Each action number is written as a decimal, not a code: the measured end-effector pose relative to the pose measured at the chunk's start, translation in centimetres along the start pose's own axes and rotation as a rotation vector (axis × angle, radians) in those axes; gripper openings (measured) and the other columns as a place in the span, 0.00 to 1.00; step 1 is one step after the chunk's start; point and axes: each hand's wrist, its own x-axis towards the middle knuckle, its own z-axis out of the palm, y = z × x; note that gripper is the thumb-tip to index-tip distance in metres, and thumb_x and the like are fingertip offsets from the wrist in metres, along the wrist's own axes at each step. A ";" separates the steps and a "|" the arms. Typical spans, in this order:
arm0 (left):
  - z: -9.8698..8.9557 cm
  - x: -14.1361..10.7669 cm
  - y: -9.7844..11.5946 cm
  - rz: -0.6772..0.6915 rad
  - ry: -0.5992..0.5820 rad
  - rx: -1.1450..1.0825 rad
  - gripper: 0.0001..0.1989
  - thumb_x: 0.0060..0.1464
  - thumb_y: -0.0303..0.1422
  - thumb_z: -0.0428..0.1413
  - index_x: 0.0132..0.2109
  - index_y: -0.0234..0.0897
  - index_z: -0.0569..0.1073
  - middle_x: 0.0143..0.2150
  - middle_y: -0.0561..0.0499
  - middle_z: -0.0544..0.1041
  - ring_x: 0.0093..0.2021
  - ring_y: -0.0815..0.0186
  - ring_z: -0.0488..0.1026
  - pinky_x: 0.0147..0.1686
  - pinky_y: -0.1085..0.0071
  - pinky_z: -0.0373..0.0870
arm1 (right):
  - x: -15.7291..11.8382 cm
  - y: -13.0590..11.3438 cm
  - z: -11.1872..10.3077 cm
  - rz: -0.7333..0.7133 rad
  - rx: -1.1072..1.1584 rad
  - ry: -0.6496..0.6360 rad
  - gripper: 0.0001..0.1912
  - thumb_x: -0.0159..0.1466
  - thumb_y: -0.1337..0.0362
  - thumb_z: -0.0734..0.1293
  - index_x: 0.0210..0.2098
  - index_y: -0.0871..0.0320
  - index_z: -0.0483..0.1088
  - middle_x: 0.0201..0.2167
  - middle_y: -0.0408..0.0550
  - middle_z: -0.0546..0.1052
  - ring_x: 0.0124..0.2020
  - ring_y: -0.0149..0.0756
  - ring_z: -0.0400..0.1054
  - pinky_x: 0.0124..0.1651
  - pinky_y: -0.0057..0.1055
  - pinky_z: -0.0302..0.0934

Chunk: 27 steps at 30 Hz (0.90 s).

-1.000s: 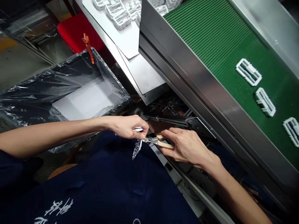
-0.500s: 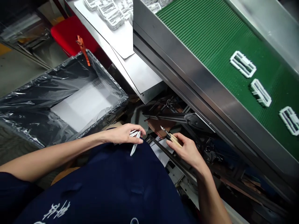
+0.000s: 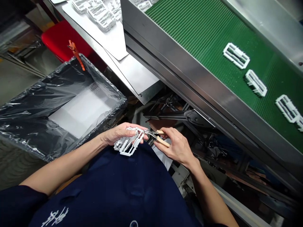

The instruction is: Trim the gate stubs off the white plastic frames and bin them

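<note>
Since blade of wood-handled knife (image 3: pixel 162 142) meets white plastic moulding (image 3: pixel 127 145), moulding is clamped steady in left hand (image 3: pixel 119 134), knife pinched in right hand (image 3: pixel 177 146).

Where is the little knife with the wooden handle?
In the head view, the small steel-bladed knife with a pale wooden handle sits in the right hand, its blade right by the white plastic frame in the left hand.

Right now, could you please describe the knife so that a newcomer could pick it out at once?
From the green ribbed conveyor belt in its stainless steel housing, look down to the person's two hands. The right hand grips a small knife, set apart by its pale wooden handle and the metal blade reaching toward the white plastic frame held in the left hand.
</note>
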 end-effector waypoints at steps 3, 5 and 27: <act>0.2 -0.1 0.2 -0.009 0.005 0.001 0.27 0.48 0.35 0.62 0.55 0.31 0.68 0.48 0.36 0.74 0.42 0.59 0.75 0.37 0.72 0.72 | 0.4 -0.2 -0.3 -0.024 -0.013 -0.029 0.18 0.59 0.54 0.64 0.44 0.57 0.66 0.33 0.48 0.72 0.36 0.37 0.65 0.40 0.32 0.59; 0.2 -0.2 0.3 -0.010 -0.002 0.002 0.28 0.48 0.35 0.62 0.55 0.30 0.68 0.49 0.36 0.74 0.42 0.59 0.75 0.37 0.72 0.72 | 0.6 -0.3 -0.4 -0.040 -0.004 -0.041 0.17 0.59 0.54 0.63 0.44 0.57 0.66 0.32 0.47 0.71 0.35 0.36 0.65 0.39 0.31 0.59; 0.7 4.2 1.1 0.222 0.434 0.009 0.21 0.47 0.34 0.64 0.47 0.32 0.72 0.35 0.46 0.76 0.30 0.68 0.73 0.26 0.77 0.71 | 3.9 -3.9 3.0 0.297 0.613 0.170 0.10 0.54 0.60 0.64 0.35 0.54 0.63 0.25 0.38 0.70 0.25 0.30 0.63 0.31 0.26 0.58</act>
